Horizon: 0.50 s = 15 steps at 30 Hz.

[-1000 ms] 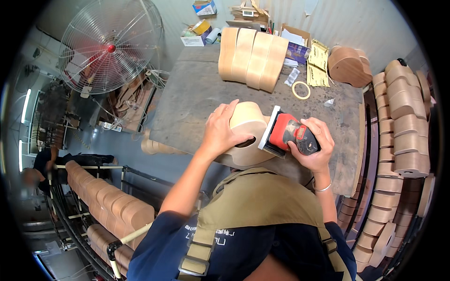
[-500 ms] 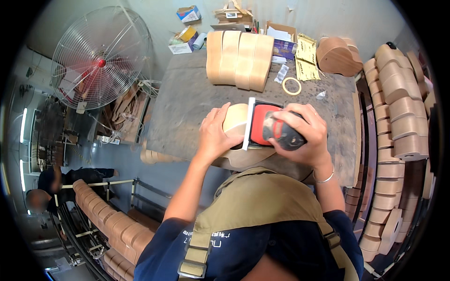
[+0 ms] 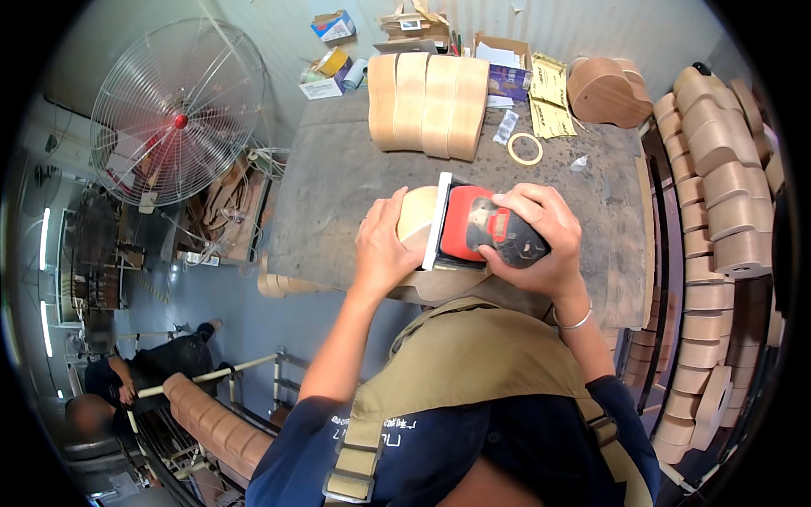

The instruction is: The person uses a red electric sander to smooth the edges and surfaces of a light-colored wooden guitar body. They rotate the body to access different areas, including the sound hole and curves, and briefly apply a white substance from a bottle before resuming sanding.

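My left hand [image 3: 384, 249] grips the left side of a pale wooden instrument body [image 3: 416, 211] at the front of the grey worktable [image 3: 317, 211]. Against that body stands the white-edged pad [image 3: 437, 221] of a red and black electric sander [image 3: 473, 224], hiding much of the wood. My right hand [image 3: 541, 237] is wrapped round the sander's black rear end, thumb below and fingers over the top. Beyond them lie a row of curved wooden pieces [image 3: 427, 106], a masking tape ring [image 3: 525, 149] and yellow paper sheets [image 3: 551, 93].
A caged fan [image 3: 180, 121] stands left. Boxes [image 3: 503, 78] and darker wooden bodies [image 3: 608, 93] line the table's back. Racks of wooden bodies run along the right [image 3: 735, 194] and lower left [image 3: 211, 422]. A co-worker [image 3: 156, 367] bends by the left rack's rail.
My right hand has moved the sander leftward, covering more of the wood, and its fingers reach further over the top. The co-worker and left rack have moved; the view has shifted slightly.
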Tool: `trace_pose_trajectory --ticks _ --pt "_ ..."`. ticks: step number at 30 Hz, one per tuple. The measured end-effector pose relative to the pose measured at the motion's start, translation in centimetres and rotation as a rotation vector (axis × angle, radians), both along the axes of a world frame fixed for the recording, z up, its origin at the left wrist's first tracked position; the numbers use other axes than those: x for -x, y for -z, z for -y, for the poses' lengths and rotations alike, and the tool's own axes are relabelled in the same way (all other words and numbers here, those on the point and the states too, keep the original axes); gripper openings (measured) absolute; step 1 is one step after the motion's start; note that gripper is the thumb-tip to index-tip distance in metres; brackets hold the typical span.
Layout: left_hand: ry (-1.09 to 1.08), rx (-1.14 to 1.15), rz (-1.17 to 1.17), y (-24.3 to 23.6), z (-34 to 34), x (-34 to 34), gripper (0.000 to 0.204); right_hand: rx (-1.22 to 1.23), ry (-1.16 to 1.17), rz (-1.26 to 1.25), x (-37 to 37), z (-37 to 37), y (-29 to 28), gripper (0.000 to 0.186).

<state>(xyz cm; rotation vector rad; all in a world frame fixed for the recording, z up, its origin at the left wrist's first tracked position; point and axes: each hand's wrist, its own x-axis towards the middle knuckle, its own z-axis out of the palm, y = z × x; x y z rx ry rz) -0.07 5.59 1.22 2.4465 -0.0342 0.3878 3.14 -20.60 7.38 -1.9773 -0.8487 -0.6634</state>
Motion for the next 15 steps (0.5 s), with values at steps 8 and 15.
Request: trace_pose_trajectory --ticks 8,15 --pt "0.014 0.076 0.022 -0.1 -1.7 0.4 0.093 -0.017 0.029 -0.085 0.0 0.5 1.9 0.059" --pt "0.110 -0.012 0.011 -0.5 0.9 -0.5 0.085 0.180 -0.190 0.022 -2.0 -0.5 -5.5 0.055"
